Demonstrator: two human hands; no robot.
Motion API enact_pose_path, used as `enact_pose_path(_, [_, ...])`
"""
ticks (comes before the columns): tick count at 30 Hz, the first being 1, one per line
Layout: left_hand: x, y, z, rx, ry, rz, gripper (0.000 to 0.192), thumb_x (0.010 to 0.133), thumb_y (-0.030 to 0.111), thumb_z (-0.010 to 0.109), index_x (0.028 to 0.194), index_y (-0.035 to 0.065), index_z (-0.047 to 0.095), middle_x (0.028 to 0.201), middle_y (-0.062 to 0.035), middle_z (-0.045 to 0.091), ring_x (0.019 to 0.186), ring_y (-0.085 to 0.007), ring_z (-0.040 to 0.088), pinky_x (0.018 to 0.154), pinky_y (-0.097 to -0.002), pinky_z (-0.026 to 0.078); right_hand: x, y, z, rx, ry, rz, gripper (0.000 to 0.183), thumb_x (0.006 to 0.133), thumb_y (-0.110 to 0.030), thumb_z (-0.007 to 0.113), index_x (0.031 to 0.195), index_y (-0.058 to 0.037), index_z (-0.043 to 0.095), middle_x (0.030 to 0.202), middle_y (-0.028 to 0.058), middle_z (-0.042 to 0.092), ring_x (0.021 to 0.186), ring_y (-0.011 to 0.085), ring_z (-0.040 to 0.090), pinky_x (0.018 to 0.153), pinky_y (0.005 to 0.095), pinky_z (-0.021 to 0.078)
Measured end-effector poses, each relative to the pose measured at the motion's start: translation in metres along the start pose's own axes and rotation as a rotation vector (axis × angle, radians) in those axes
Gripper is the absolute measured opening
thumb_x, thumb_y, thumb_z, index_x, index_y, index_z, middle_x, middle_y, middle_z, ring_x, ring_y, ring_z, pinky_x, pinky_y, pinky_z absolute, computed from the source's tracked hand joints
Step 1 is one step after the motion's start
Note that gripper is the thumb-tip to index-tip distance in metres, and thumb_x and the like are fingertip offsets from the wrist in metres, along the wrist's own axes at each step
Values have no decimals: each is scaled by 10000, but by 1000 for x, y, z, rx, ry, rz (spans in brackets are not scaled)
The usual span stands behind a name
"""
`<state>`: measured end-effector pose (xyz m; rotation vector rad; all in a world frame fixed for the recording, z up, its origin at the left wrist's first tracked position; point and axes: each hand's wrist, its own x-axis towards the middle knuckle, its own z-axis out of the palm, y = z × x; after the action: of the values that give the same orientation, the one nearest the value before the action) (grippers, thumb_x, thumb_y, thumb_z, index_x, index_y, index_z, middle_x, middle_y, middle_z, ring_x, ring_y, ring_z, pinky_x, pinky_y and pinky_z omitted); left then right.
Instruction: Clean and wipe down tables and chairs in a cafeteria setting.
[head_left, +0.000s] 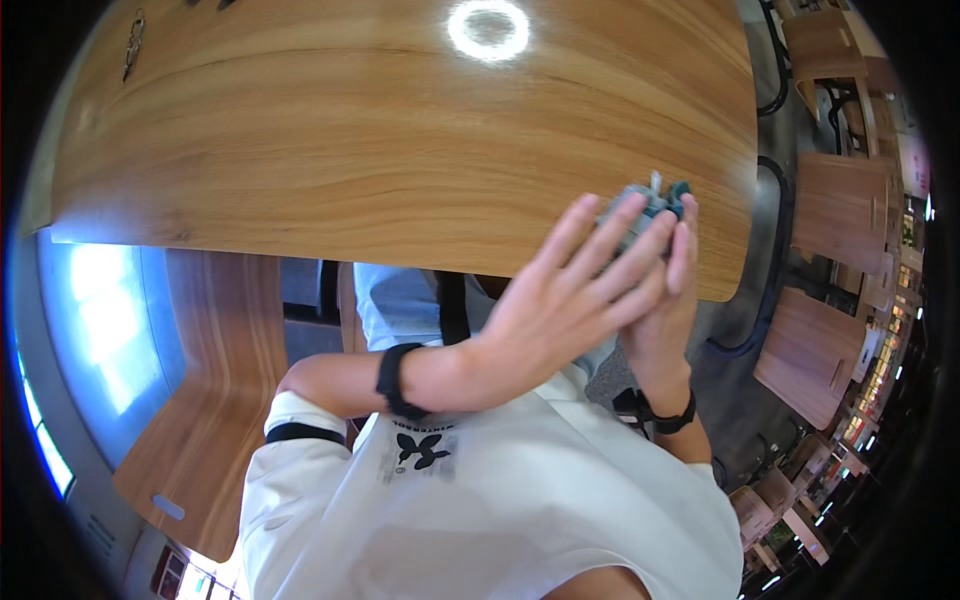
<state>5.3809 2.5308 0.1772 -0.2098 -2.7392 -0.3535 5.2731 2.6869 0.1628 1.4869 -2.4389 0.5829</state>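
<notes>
A small crumpled blue-green bundle (645, 202), perhaps paper or cloth, shows past my fingertips over the table's near right part. A pale, thin piece sticks up from it. My left hand (577, 277) reaches across from the left, its fingers nearly straight and slightly apart in front of the bundle. Behind it, my right hand (660, 315) points upward with its fingers around the bundle's right side. The two hands overlap, which hides most of the right palm and the bundle's lower part. Each wrist wears a black band.
The wood-grain table (337, 150) has a rounded corner just right of my hands. A metal chain-like object (133, 45) lies at its far left. To the left is a bent-wood seat (217, 397); several wooden chairs (840, 210) stand across the floor on the right.
</notes>
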Motion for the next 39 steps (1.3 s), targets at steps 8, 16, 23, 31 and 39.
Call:
enact_pose_path(8, [-93,-77,-81,-131,103,-393,728,768,323,731,1431,43,622,1659,-280,379,1538,-508,348,1242,-655,271,85,-137,65,262,71,-82,759,894,-76,647,1601,1,382,1620,294,426,1501,444,453,1208,462,447])
enact_pose_path(16, [-116,-72,-56,89,284,-591,782,864,286,734,1549,10,476,1602,-336,420,1484,-537,416,1204,-660,313,85,-119,36,401,-69,-254,790,843,-150,749,1581,-77,475,1655,222,429,1532,421,415,1225,510,403])
enact_pose_path(23, [-49,-46,-48,-155,282,-523,639,839,-69,662,1465,48,615,1607,-275,439,1434,-483,505,1143,-514,479,37,4,-8,-64,254,70,558,967,-276,721,1463,-57,589,1551,181,554,1493,420,455,1221,530,370])
enact_pose_path(31, [33,-4,-3,-275,146,-161,662,785,-35,686,1439,49,618,1588,-295,443,1436,-507,488,1135,-511,492,28,14,12,-29,219,274,343,1011,-155,599,1319,-22,671,1448,143,638,1362,376,580,1130,484,440])
enact_pose_path(39, [-56,-88,-69,-177,193,-560,628,841,-53,604,1448,105,644,1585,-224,507,1460,-440,500,1145,-531,475,29,13,5,-66,244,268,363,966,-181,667,1308,-61,690,1399,132,663,1316,360,614,1081,469,475])
